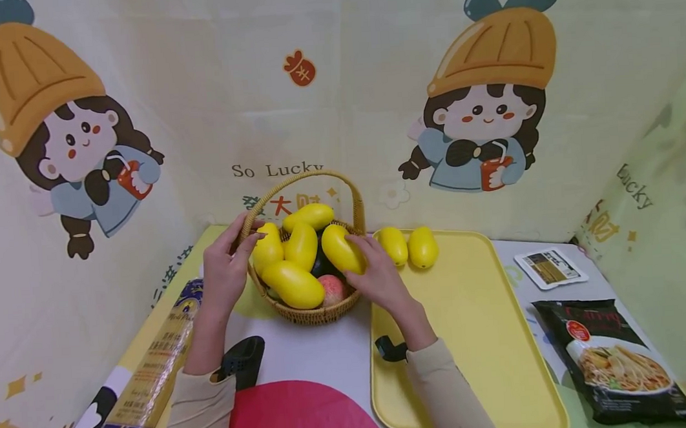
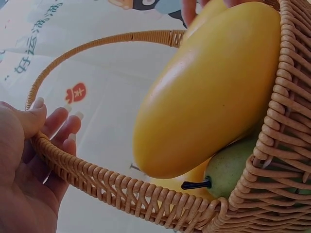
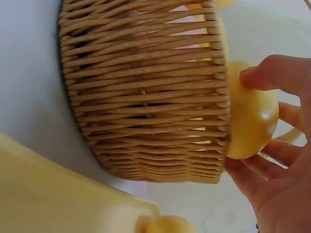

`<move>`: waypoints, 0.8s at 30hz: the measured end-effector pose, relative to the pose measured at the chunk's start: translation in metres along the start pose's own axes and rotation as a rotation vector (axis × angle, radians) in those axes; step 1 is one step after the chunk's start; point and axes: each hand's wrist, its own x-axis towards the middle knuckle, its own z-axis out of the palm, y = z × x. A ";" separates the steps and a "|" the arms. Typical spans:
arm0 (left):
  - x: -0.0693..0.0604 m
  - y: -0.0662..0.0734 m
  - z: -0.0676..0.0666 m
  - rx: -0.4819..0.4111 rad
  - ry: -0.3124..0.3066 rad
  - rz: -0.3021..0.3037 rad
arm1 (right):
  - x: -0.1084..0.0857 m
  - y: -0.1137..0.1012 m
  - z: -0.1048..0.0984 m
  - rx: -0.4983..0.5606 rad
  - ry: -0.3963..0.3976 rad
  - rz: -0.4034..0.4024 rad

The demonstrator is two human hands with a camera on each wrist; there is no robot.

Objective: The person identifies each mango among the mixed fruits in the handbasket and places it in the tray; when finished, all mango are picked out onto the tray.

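A wicker basket (image 1: 313,316) stands upright at the back of the table, heaped with several yellow mangoes (image 1: 293,285). Among them sit a reddish round fruit (image 1: 332,290) and something dark, mostly hidden. In the left wrist view a green pear (image 2: 228,170) with a dark stem shows near the rim. My left hand (image 1: 227,262) holds the left side of the arched handle (image 2: 112,187), thumb and fingers on either side of it. At the basket's right side my right hand (image 1: 384,276) grips a mango (image 3: 250,119) between thumb and fingers, at the rim.
A yellow tray (image 1: 472,336) lies right of the basket, with two mangoes (image 1: 423,247) at its back left. Farther right are a white packet (image 1: 551,268) and a black noodle bag (image 1: 618,361). A long gold-and-blue packet (image 1: 153,366) lies at the left. Printed cloth walls surround the table.
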 end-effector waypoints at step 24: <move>-0.001 -0.003 0.000 0.025 0.002 -0.001 | -0.010 0.021 -0.076 0.094 0.156 0.048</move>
